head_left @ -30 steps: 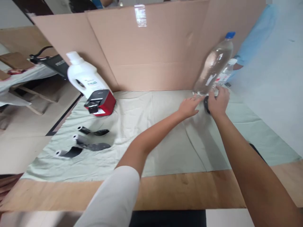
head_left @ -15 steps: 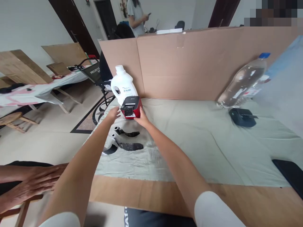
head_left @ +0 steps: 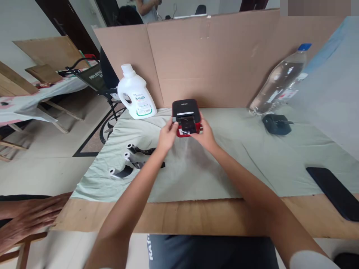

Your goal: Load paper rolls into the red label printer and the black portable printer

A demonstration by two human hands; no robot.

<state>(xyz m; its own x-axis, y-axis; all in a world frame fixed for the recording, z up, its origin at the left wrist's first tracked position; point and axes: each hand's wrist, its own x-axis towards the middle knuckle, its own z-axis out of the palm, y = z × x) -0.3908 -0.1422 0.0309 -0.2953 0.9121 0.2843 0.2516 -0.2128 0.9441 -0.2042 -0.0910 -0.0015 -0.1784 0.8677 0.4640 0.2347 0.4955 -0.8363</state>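
Observation:
Between my two hands is a small black and red label printer (head_left: 185, 110), its black top facing me. My left hand (head_left: 167, 135) grips its left side, thumb near the front corner. On the opposite side my right hand (head_left: 206, 133) has its fingers wrapped against the red casing. A white strip shows at the printer's front. To the left, several small rolls of black and white tape or film (head_left: 121, 172) lie on the pale green cloth (head_left: 196, 168), with loose ends unrolled; my left forearm hides part of them.
A white jug (head_left: 137, 93) stands at back left before a cardboard screen (head_left: 213, 67). At right are a large clear bottle (head_left: 280, 82) with a blue cap, a small dark device (head_left: 277, 124) and a black phone (head_left: 333, 190). Another person's hands (head_left: 33, 216) rest at lower left.
The printer has moved right, away from the white jug, to the middle of the cloth. My left hand has come into contact with it. The view has shifted too.

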